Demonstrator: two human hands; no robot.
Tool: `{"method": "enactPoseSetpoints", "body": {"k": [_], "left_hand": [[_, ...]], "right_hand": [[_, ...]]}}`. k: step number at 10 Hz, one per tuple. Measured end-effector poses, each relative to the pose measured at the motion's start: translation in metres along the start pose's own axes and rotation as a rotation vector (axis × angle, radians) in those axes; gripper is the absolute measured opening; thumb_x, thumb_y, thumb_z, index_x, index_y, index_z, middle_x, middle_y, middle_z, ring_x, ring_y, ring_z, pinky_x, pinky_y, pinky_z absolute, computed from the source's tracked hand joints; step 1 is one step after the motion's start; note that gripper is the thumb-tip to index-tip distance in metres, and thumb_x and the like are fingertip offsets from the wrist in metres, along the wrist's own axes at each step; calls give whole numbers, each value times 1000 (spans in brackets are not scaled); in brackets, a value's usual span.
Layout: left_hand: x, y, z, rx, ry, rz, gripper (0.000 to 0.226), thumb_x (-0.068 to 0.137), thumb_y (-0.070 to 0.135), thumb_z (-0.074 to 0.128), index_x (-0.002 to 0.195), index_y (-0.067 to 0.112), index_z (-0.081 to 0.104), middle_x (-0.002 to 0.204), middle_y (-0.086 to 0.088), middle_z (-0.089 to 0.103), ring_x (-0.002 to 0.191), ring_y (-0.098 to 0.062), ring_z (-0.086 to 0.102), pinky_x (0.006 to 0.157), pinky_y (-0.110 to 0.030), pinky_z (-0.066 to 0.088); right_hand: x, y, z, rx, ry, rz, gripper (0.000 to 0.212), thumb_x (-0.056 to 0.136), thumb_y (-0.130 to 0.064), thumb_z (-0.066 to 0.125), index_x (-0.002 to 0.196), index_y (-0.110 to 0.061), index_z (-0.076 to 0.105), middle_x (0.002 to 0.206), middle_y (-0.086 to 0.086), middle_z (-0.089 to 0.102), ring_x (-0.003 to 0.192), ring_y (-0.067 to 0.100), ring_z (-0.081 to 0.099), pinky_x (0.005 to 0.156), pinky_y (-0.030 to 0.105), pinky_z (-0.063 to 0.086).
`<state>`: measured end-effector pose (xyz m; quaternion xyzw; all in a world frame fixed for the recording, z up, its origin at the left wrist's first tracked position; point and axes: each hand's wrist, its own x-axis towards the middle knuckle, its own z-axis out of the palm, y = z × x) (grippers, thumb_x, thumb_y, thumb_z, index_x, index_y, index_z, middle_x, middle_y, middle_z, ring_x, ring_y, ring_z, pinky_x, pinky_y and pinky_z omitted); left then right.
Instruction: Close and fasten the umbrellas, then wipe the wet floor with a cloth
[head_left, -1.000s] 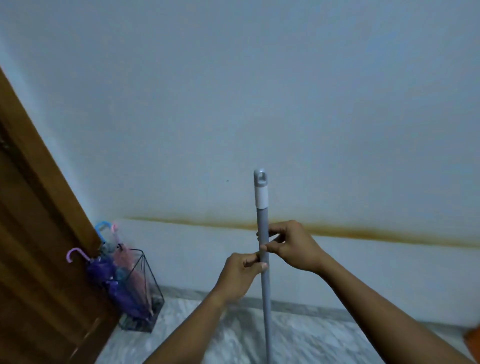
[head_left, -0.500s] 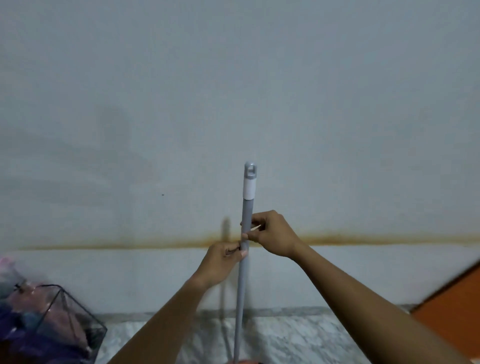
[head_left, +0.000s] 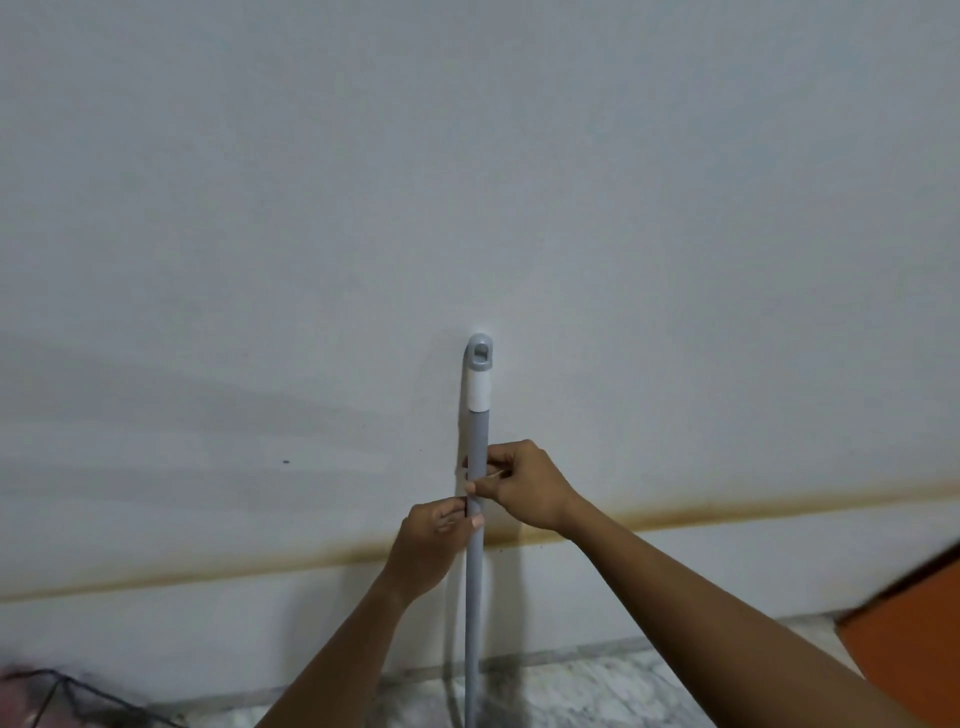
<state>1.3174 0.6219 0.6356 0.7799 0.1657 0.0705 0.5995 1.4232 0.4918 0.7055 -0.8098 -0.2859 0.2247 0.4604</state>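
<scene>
A grey mop handle (head_left: 475, 561) stands upright close to the white wall (head_left: 467, 182), its capped top with a hanging hole above both hands. The left hand (head_left: 431, 545) pinches the pole from the left; the right hand (head_left: 524, 486) is closed on it just above, from the right. Marble floor (head_left: 571, 691) shows at the bottom edge. The black wire umbrella basket (head_left: 57, 696) sits in the bottom-left corner, blurred. An orange surface (head_left: 914, 634) fills the lower right.

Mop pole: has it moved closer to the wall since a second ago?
Cannot tell: the mop pole stays upright in both hands, but the camera panned right, shifting the wall stain too.
</scene>
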Motion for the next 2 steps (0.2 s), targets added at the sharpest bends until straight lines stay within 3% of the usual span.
{"method": "enactPoseSetpoints", "body": {"k": [1, 2], "left_hand": [[-1, -3, 3, -29, 15, -8, 18, 83, 31, 63, 66, 23, 63, 53, 14, 49, 55, -6, 43, 63, -28, 35], [-8, 1, 9, -23, 47, -6, 13, 85, 35, 63, 76, 30, 70, 64, 16, 64, 64, -2, 58, 72, -30, 46]], "right_hand": [[-1, 0, 0, -6, -7, 3, 10, 83, -20, 76, 93, -17, 77, 88, -4, 76, 83, 8, 69, 73, 18, 51], [-4, -1, 0, -65, -7, 42, 22, 79, -32, 78, 97, -20, 76, 87, -4, 74, 83, 11, 67, 81, 31, 56]]}}
